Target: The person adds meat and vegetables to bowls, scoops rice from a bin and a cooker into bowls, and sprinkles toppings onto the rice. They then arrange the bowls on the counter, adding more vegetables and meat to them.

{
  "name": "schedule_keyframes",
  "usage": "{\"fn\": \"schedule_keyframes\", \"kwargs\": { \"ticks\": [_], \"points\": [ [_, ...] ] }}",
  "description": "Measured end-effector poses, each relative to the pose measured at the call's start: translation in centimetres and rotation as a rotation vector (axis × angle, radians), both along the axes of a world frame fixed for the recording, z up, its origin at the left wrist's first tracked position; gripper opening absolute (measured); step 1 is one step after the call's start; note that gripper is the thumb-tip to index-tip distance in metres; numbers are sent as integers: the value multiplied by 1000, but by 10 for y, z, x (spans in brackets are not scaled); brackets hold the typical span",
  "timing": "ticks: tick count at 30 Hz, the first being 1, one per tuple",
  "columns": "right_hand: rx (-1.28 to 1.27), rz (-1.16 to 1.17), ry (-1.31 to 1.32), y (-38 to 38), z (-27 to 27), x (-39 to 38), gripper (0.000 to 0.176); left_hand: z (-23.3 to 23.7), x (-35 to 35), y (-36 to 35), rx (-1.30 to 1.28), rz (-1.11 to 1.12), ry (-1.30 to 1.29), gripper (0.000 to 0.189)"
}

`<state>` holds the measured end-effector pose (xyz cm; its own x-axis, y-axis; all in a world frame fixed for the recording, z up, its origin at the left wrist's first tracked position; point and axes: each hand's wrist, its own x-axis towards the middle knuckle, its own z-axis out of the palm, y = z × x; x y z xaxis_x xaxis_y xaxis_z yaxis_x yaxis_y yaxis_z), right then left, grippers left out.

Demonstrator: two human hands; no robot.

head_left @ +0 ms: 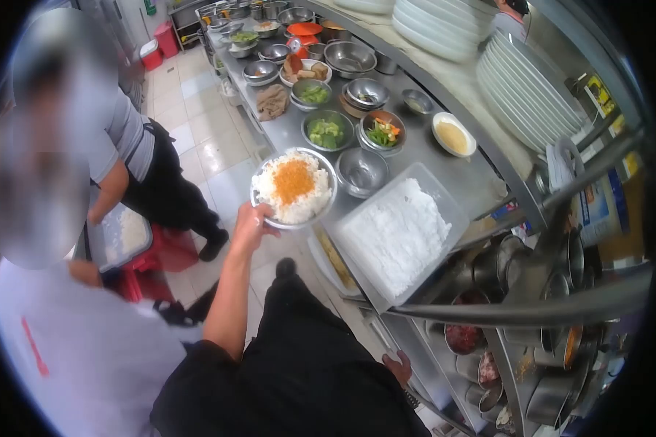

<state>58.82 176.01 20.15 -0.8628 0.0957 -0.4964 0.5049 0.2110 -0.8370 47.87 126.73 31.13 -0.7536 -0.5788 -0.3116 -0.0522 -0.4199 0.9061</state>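
My left hand [251, 231] grips the rim of a metal bowl [257, 198], thumb and fingers closed on its near side. White rice [303, 210] fills the bowl, with a heap of orange powder [294, 181] on top. The bowl is held out in front of me beside the steel counter, level with a clear tub [455, 211] of white powder [401, 237]. Low at my right side hangs my right hand [398, 369], fingers loosely apart and nothing in them, close to the counter's lower frame.
Along the steel counter [430, 164] stand bowls of broccoli [325, 133], cut vegetables [381, 132] and bread [306, 71]. Stacked white plates [525, 91] line the upper shelf. Two people [135, 131] work close on my left, beside a tub of rice [127, 233]. Pans [503, 262] fill the lower shelves.
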Motion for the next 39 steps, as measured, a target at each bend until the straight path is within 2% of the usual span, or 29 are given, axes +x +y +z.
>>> {"fn": "schedule_keyframes", "kwargs": {
  "ticks": [1, 2, 4, 5, 7, 9, 12, 20, 21, 23, 27, 29, 30, 32, 35, 39],
  "points": [
    [243, 267, 185, -6, 14, -4, 54, -5, -9, -14, -6, 16, 15, 32],
    [246, 268, 188, -19, 24, -14, 54, -12, -17, -30, -9, 29, 12, 33],
    [-185, 56, -103, -80, 63, -52, 37, -19, -34, -59, -21, 50, 10, 34],
    [-187, 49, -101, -104, 64, -68, 37, -23, -44, -77, -36, 68, 7, 35],
    [-207, 123, 129, -152, 62, -91, 32, -43, -66, -117, -38, 53, -5, 35],
    [-177, 87, 84, -187, 59, -120, 28, -65, -90, -155, -36, 30, -17, 35],
    [-204, 43, 176, -270, 82, -162, 19, -98, -121, -211, -39, 33, -56, 39],
    [-251, 8, 159, -404, 126, -217, 18, -142, -193, -291, -3, -172, -86, 36],
    [-255, 38, 166, -414, 128, -221, 18, -149, -199, -296, -8, -169, -82, 36],
    [-264, 77, 183, -434, 129, -236, 18, -159, -213, -304, 15, -298, -125, 33],
    [-316, 186, 228, -474, 132, -272, 19, -151, -226, -302, 101, -318, -108, 30],
    [-349, 272, 301, -493, 133, -291, 20, -149, -228, -308, 252, -479, -112, 36],
    [-355, 302, 297, -501, 133, -300, 21, -150, -226, -312, 246, -462, -110, 36],
    [-375, 352, 284, -519, 135, -320, 22, -154, -226, -315, 329, -620, -37, 45],
    [-379, 419, 247, -539, 134, -351, 24, -131, -215, -314, 321, -498, -58, 53],
    [-401, 481, 284, -570, 140, -385, 23, -155, -215, -344, 305, -391, -81, 52]
  ]
}}
